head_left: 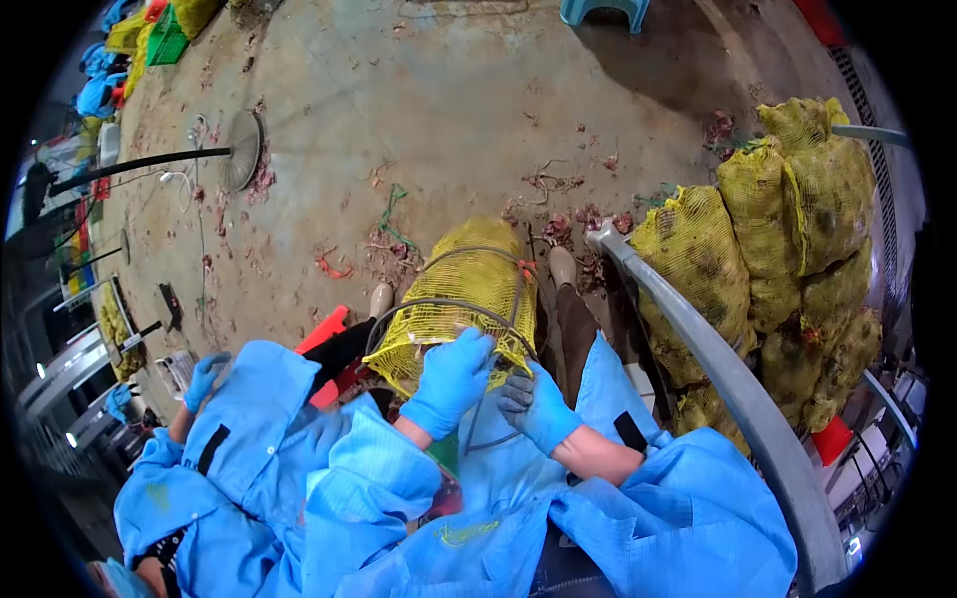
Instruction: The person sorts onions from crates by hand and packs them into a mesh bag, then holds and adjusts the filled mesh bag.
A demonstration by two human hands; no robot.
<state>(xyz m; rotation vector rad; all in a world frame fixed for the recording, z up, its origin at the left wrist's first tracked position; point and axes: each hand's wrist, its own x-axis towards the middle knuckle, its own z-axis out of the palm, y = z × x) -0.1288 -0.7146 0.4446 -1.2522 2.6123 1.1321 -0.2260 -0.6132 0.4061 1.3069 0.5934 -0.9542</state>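
A yellow mesh sack (467, 261) lies between my legs, its mouth toward me and dark hoops around it. My left hand (451, 385), in a blue glove, is at the sack's mouth with its fingers closed; what they hold, if anything, is hidden. My right hand (543, 407), in a blue glove with darkened fingertips, is closed on the mesh at the mouth's right edge. A red tie (525, 269) shows on the sack's right side.
Full yellow mesh sacks (763, 239) are stacked at right behind a grey metal rail (713, 349). A co-worker's gloved hand (204, 381) is at left. A round-based stand (242, 149), a blue stool (605, 12) and reddish scraps (558, 229) are on the floor.
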